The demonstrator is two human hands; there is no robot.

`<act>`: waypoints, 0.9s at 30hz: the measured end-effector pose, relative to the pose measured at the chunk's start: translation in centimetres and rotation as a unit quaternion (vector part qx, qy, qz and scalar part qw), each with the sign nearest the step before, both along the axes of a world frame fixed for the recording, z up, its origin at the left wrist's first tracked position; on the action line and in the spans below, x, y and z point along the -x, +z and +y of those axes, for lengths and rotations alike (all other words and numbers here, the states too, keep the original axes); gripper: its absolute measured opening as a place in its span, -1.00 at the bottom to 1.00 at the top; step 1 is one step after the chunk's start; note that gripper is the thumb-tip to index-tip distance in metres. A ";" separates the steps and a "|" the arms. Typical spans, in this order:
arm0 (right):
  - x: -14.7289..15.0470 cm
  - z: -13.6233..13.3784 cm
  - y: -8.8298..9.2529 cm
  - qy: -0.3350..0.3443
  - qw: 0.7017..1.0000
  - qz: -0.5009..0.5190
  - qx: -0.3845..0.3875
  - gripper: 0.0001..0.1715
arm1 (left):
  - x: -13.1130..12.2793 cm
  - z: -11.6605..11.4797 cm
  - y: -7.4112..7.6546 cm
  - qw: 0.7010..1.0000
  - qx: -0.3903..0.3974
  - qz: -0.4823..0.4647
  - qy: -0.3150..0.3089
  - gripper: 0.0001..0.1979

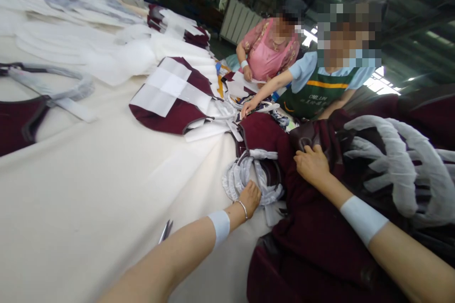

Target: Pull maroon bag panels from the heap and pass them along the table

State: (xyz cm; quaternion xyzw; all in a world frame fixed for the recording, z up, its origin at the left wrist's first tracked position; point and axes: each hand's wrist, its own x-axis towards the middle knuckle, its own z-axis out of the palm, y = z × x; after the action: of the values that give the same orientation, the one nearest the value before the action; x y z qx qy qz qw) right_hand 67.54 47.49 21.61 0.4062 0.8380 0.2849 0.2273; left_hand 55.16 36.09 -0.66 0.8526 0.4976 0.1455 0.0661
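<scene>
Two bare hands worked at the tabletop's (88,189) right edge, w/ cut fabric pieces spread across the cream cover. Far left edge: a maroon piece (16,123) w/ grey strips (50,85) lying over it. Back left: stacks of white cut pieces (71,23). Mid tabletop: a maroon panel stack (170,113) w/ white paper sheets (163,87) on top. Near the front edge, just beside the left forearm, small metal snips (165,231) lay on the cover. Left hand (250,197), w/ a thin bracelet and a white wristband, was pressed onto a tied bundle of grey-white strips (241,175); its grip was curled into the bundle, fingers mostly hidden, so can't tell if it pinched anything. Right hand (312,164), also w/ a white wristband, lay fingers curled on the big maroon fabric pile (313,236) hanging over the right edge; grip pressed down on the cloth, not clearly closed round it. Far right: white looped strips (398,161) on top of that pile. Across the back right edge, 2 co-workers: a green-apron person's hand (249,108) reached onto mixed pieces, and a pink-apron person (268,49) stood behind.
</scene>
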 end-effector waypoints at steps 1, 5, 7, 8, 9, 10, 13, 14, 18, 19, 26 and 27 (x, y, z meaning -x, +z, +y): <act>-0.1 0.0 0.0 0.001 1.000 0.001 -0.001 -0.60 | 0.2 0.3 0.0 1.000 -0.008 0.003 -0.003 -0.65; -0.2 0.1 0.0 0.001 1.000 0.002 0.000 -0.62 | 1.1 1.4 -0.3 0.999 -0.032 0.013 -0.018 -0.75; -0.1 0.1 0.0 -0.004 1.000 0.007 0.002 -0.64 | 1.4 1.8 -0.7 0.999 -0.043 0.020 -0.023 -0.75; -0.1 0.1 -0.1 -0.004 1.000 0.009 0.001 -0.65 | 1.6 2.0 -0.9 0.998 -0.050 0.025 -0.026 -0.77; -0.1 0.1 -0.1 -0.002 1.000 0.012 -0.002 -0.64 | 1.6 2.1 -1.1 0.997 -0.058 0.030 -0.028 -0.79; -0.1 0.1 -0.1 0.002 1.000 0.013 -0.005 -0.64 | 1.7 2.2 -1.2 0.997 -0.067 0.036 -0.031 -0.80; -0.4 0.0 -0.3 0.021 0.999 0.024 -0.017 -0.64 | 2.1 2.5 -1.1 0.992 -0.102 0.062 -0.047 -0.85; -0.5 0.0 -0.4 0.027 0.999 0.030 -0.022 -0.65 | 2.3 2.7 -1.0 0.990 -0.114 0.073 -0.052 -0.86; -1.2 0.0 -0.7 0.037 0.996 0.063 -0.048 -0.70 | 3.0 3.5 -0.4 0.980 -0.150 0.109 -0.075 -0.94; -1.4 0.0 -0.7 0.036 0.996 0.069 -0.052 -0.70 | 3.1 3.8 -0.2 0.978 -0.154 0.111 -0.081 -0.95; -2.0 -0.7 0.0 0.015 0.993 0.098 -0.058 -0.75 | 5.0 5.4 2.6 0.978 -0.146 0.092 -0.120 -0.96; -2.1 -0.8 0.1 0.014 0.993 0.100 -0.060 -0.77 | 5.5 5.6 3.1 0.977 -0.146 0.091 -0.127 -0.96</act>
State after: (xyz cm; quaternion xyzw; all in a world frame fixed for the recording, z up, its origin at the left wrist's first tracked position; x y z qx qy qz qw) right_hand 69.63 46.69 21.68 0.4337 0.8435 0.2960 0.1131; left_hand 49.67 41.71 2.49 0.9189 0.3627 0.1286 -0.0872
